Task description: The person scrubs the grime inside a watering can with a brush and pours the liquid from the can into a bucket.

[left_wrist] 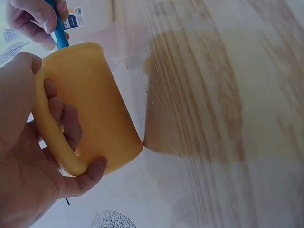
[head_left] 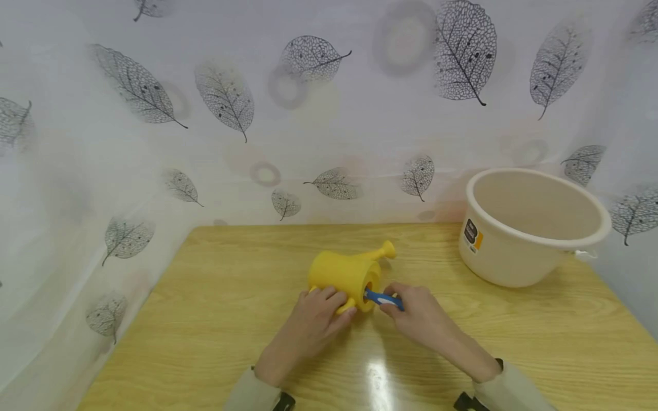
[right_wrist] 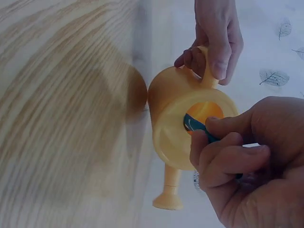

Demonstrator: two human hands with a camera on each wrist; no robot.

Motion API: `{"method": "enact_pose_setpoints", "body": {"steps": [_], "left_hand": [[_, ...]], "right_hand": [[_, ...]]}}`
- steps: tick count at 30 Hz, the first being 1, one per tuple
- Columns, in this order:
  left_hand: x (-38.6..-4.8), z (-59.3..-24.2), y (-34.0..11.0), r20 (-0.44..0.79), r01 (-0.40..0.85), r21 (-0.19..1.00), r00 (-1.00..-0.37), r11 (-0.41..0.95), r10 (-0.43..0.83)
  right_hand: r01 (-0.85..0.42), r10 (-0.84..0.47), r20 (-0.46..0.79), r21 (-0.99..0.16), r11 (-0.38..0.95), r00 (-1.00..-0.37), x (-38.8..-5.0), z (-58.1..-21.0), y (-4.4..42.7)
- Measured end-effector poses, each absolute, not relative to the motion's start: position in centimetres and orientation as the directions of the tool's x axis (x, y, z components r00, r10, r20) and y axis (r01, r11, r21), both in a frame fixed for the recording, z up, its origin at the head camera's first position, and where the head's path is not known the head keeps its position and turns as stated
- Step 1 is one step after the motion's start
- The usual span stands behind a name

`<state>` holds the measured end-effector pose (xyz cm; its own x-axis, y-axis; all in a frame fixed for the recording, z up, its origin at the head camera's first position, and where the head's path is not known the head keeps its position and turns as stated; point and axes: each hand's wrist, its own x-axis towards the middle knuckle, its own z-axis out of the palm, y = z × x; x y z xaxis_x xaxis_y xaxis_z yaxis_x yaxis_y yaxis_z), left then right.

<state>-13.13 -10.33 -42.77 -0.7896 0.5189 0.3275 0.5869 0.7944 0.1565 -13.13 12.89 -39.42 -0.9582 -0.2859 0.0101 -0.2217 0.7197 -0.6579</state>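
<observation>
A yellow watering can (head_left: pixel 339 273) lies on its side, its opening toward the right hand and its spout pointing to the back right. The left hand (head_left: pixel 320 317) grips its handle; in the left wrist view the fingers of the left hand (left_wrist: pixel 33 137) pass through the handle (left_wrist: pixel 52 133). A blue-and-white brush-like tool (head_left: pixel 384 299) is pinched in the right hand (head_left: pixel 418 317). In the right wrist view the tool's end (right_wrist: pixel 194 124) goes into the can's round opening, above the right hand (right_wrist: pixel 251 161); its far tip is hidden inside.
A large cream bucket (head_left: pixel 506 257) with a label stands at the table's back right. The wooden table (head_left: pixel 221 285) reaches back to a white curtain (head_left: pixel 329 131) with a leaf print, which also hangs along the left and right sides.
</observation>
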Motion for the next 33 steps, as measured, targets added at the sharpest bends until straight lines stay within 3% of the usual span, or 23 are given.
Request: {"method": "enact_pose_setpoints", "body": {"steps": [5,11,22,26,33], "left_hand": [[-13.2,-42.8,-10.3,0.333,0.592,0.146,-0.784,0.793,0.524],[-13.2,-42.9,-10.3,0.327,0.591,0.159,-0.787,0.791,0.523],[-13.2,-42.9,-10.3,0.318,0.592,0.154,-0.788,0.791,0.528],[-13.3,-42.7,-10.2,0.313,0.592,0.146,-0.787,0.792,0.531],[-13.4,-42.7,-10.0,0.296,0.582,0.153,-0.798,0.799,0.525]], "right_hand": [[-0.248,-0.352,-0.010,-0.692,0.678,-0.936,-12.7,-38.7,13.6],[-0.102,-0.362,-0.158,-0.790,0.604,-0.919,-13.0,-38.3,14.2],[0.029,-0.324,-0.217,-0.867,0.498,-0.921,-14.2,-39.0,13.6],[0.016,-0.323,-0.214,-0.855,0.519,-0.922,-14.1,-38.9,13.7],[-0.156,-0.337,-0.101,-0.740,0.654,-0.936,-13.5,-38.1,14.3]]}}
